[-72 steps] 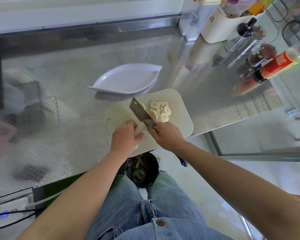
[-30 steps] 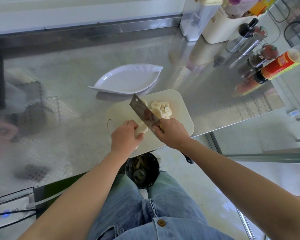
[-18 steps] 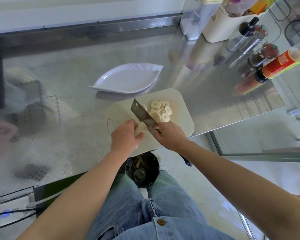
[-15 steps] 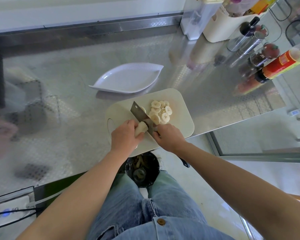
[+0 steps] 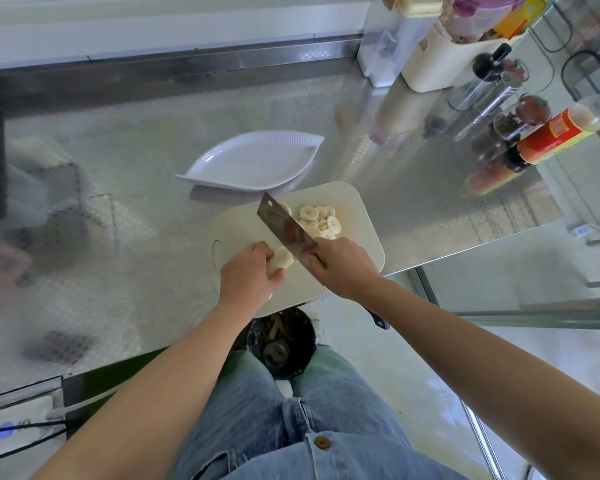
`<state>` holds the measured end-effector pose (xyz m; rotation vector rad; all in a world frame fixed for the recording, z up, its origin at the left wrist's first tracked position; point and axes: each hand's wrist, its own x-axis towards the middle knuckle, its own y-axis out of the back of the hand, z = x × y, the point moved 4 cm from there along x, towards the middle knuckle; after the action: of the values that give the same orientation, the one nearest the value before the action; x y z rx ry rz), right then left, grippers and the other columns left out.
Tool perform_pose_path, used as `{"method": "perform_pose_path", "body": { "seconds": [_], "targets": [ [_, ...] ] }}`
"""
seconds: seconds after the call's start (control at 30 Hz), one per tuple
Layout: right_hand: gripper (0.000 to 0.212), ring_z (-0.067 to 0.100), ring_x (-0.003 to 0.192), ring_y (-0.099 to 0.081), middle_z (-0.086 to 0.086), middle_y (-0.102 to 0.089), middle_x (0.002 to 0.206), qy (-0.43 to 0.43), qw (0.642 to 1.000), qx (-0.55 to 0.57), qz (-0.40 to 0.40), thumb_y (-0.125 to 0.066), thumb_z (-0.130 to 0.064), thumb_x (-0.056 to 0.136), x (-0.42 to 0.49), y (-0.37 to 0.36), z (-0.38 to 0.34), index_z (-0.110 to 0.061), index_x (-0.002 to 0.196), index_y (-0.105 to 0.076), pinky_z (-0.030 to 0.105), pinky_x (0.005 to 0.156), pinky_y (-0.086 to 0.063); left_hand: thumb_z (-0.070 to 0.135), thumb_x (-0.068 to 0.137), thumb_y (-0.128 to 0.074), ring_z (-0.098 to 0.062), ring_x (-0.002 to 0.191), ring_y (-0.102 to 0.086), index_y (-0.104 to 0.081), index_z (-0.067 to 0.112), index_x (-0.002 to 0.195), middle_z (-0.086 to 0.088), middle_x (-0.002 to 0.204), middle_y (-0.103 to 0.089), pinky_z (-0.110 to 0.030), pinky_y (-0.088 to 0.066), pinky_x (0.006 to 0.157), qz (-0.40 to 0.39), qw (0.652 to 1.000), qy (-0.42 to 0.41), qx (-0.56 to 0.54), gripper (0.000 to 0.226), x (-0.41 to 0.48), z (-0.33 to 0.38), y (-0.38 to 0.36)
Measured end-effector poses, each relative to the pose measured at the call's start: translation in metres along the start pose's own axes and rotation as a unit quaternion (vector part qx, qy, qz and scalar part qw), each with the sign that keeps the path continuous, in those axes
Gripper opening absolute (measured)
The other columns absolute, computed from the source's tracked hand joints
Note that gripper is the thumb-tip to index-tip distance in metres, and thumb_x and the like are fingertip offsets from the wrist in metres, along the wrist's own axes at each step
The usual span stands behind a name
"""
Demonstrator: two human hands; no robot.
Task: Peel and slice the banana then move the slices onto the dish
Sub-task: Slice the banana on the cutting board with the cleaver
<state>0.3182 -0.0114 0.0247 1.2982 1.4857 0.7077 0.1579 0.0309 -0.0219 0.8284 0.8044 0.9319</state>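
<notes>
- the left hand [image 5: 248,271] curls its fingers over the peeled banana stub [image 5: 282,261], pinning it to the white cutting board [image 5: 361,216].
- the right hand [image 5: 343,268] is wrapped tight around the cleaver [image 5: 284,226] where the blade meets the handle. the dark handle end pokes out behind the wrist.
- the blade stands tilted, right beside the stub's cut face, on the side away from the left hand. i cannot tell whether its edge touches the board.
- a heap of round banana slices [image 5: 321,220] lies on the board past the blade, several overlapping.
- the white leaf-shaped dish [image 5: 253,164] sits on the steel counter [image 5: 136,202] just behind the board's far edge.
- a red-labelled bottle [image 5: 555,136] stands among spice jars at the counter's right end.
- below the counter's edge, by the person's knees, a dark bin [image 5: 281,344] holds what looks like peel.
</notes>
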Motion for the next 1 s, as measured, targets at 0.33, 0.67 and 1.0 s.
{"method": "perform_pose_path", "body": {
  "seconds": [0.33,0.67,1.0],
  "targets": [
    [0.03,0.029,0.076,-0.058,0.008,-0.066,0.09,-0.019,0.999,0.007,-0.029,-0.039,-0.032,0.096,0.0,-0.02,0.0,-0.013,0.105,-0.061,0.033,0.062,-0.043,0.043,0.082,-0.065,-0.023,0.086,-0.06,-0.059,0.018,0.105,0.002,0.102,-0.061,-0.032,-0.046,0.069,0.001,1.0,-0.004,-0.019,0.034,0.0,0.0,-0.001],
    [0.031,0.032,0.076,-0.058,0.011,-0.062,0.085,-0.031,0.999,-0.008,-0.039,-0.041,-0.034,0.098,0.003,-0.031,-0.004,-0.007,0.099,-0.057,0.034,0.061,-0.042,0.041,0.081,-0.067,-0.023,0.082,-0.059,-0.058,0.018,0.099,0.002,0.096,-0.061,-0.035,-0.048,0.068,0.002,1.0,-0.004,-0.022,0.031,-0.001,0.001,0.0],
    [0.027,0.028,0.064,-0.047,0.008,-0.054,0.071,-0.02,1.0,0.001,-0.011,-0.044,-0.032,0.095,-0.002,0.002,-0.003,-0.01,0.082,-0.049,0.03,0.056,-0.032,0.041,0.083,-0.064,-0.022,0.086,-0.06,-0.059,0.017,0.105,0.002,0.103,-0.061,-0.031,-0.043,0.065,-0.001,1.0,-0.004,-0.009,0.033,-0.001,0.001,0.001]
  ]
}}
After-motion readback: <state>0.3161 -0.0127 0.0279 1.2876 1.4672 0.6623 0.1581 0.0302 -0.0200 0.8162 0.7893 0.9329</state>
